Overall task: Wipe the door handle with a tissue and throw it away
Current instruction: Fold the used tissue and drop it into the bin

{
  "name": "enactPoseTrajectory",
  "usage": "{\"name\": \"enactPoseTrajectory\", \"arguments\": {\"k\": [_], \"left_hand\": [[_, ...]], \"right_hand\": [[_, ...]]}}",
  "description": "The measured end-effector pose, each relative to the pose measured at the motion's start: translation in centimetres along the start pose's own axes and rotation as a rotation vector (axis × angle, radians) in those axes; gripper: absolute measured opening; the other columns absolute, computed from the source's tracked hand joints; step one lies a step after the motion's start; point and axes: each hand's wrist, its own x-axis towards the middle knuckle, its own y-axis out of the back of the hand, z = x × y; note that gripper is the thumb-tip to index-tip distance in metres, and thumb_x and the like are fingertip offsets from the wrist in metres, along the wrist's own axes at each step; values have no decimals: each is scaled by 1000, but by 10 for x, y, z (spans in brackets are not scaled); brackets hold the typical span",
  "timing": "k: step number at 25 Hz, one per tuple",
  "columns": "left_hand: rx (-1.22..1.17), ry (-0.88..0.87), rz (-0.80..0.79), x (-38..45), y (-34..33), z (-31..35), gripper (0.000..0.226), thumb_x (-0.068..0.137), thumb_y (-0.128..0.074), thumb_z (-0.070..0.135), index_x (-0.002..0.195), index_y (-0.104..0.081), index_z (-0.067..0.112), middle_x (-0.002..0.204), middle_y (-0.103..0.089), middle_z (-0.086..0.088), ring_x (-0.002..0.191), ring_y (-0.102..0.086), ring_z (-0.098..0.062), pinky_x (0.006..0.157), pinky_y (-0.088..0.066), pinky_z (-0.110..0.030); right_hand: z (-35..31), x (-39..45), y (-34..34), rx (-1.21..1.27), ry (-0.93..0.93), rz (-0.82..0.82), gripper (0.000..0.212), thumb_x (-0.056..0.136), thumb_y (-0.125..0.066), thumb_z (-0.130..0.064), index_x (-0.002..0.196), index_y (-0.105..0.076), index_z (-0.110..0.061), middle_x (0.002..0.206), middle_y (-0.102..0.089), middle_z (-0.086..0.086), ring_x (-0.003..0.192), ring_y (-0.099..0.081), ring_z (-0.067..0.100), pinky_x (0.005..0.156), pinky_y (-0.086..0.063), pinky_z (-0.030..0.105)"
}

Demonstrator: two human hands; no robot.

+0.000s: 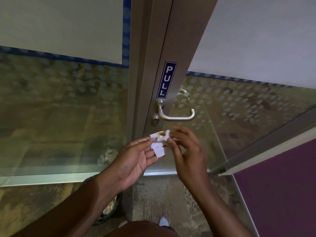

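Bin (109, 209) mostly behind left forearm (82, 202)

You see a brushed, satin metal door handle (177, 115). The tissue (159, 141) is thin crumpled paper. The "PULL" sticker (166, 79) looks glossy.

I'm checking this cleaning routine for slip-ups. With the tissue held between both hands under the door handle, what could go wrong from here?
The tissue looks torn into loose pieces, pinched only at the fingertips of the left hand and right hand; a piece could drop to the floor. It also shows a brown stain, which might smear onto the door handle. The bin sits low behind the left arm, so a toss may miss.
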Motion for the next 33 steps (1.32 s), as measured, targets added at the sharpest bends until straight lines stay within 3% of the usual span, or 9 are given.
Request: {"name": "enactPoseTrajectory", "arguments": {"k": [2,4,6,10,15,22,26,30,33], "left_hand": [[2,-9,-13,0,-1,-2,43,97,-63,14,137,-66,-2,130,-77,-22,119,-77,-31,86,-67,-35],[6,-12,-3,0,-1,-3,35,106,-56,10,137,-66,-2,131,-77,-22,121,-76,-31,87,-67,-35],[13,-17,2,-1,-1,-2,34,108,-53,12,135,-67,-2,131,-77,-22,118,-78,-30,87,-67,-35],[-29,-25,55,-4,3,-2,36,107,-52,21,119,-73,-5,124,-78,-26,105,-81,-30,84,-68,-39],[198,-98,121,-7,0,-8,28,97,-65,-7,91,-88,8,104,-85,-17,89,-83,-18,74,-65,-24],[548,-507,422,-18,2,-13,37,80,-89,-3,98,-76,26,87,-80,12,81,-74,-2,71,-59,-17],[859,-718,422,-36,5,-22,31,80,-86,27,103,-72,43,99,-78,13,90,-75,-8,77,-63,-24],[998,-700,367,-57,15,-33,39,82,-87,21,118,-79,33,120,-78,18,112,-76,-5,91,-63,-22],[978,-683,486,-72,24,-37,26,87,-88,16,109,-84,30,118,-80,18,112,-76,-4,91,-60,-17]], "right_hand": [[0,0,-4,-101,13,-68,15,98,-70,-13,108,-81,-16,131,-64,-4,117,-57,-9,97,-42,3],[-2,0,-7,-35,-89,-97,14,97,-71,-15,104,-83,-20,127,-65,-7,118,-59,-10,96,-46,9],[-3,4,-7,236,-347,-54,17,89,-80,-9,96,-80,-24,109,-74,-11,107,-70,0,90,-56,24],[-4,13,-5,578,-716,31,43,74,-87,7,105,-66,-14,104,-77,3,94,-73,17,78,-58,22],[-14,8,-14,638,-662,29,46,76,-82,15,104,-58,-13,75,-78,2,67,-71,10,67,-58,20],[-24,1,-17,896,-745,-148,30,99,-62,2,126,-56,-11,103,-81,20,91,-80,26,80,-65,32],[-24,-3,-23,849,-728,-191,43,87,-79,-2,124,-58,-9,98,-80,23,86,-78,28,80,-65,39],[-18,-8,-28,843,-799,-198,34,88,-78,-3,116,-60,-9,89,-80,19,81,-73,32,71,-62,36],[-16,-15,-39,901,-871,-298,24,91,-75,-3,107,-60,-12,86,-77,19,81,-66,33,71,-56,38]]}}
